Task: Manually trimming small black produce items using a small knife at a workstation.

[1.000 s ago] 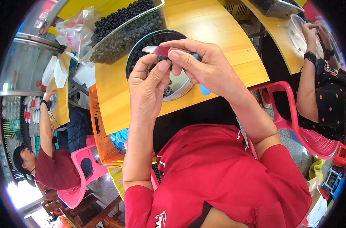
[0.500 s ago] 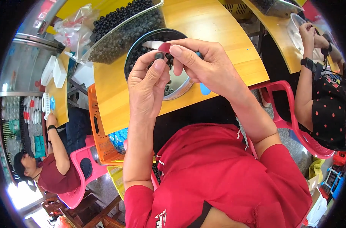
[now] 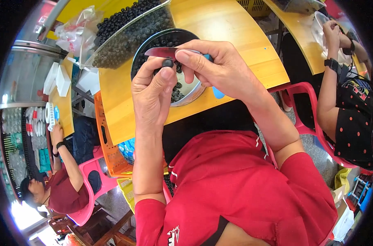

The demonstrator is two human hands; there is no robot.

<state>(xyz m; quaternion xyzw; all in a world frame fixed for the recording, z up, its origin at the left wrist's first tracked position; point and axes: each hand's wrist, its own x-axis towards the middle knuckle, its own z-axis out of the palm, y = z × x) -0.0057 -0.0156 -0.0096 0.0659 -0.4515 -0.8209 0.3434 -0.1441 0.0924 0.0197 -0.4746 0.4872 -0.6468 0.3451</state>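
Observation:
My left hand [image 3: 153, 92] pinches a small round black piece [image 3: 167, 62] between thumb and fingertips. In my right hand [image 3: 221, 67] is a small knife [image 3: 160, 52], its blade pointing left, just above the piece. A bit of its blue handle shows by the fingers. Both hands are raised over a round basin [image 3: 198, 92], dark inside at the back, pale at the front, holding many similar black pieces. What the pieces are I cannot tell. Left of the basin stands a clear plastic tub [image 3: 133, 51] heaped with round black pieces.
The basin and tub stand on a yellow wooden table [image 3: 252, 53]. A blue object [image 3: 219, 93] shows beside the basin. An orange crate [image 3: 110, 139] is left of the table. One person sits at the left on a pink chair [image 3: 88, 180], another works at the right.
Both hands have shifted slightly left, still close together. The knife blade now lies flatter, and more of the black piece shows above my left fingertips.

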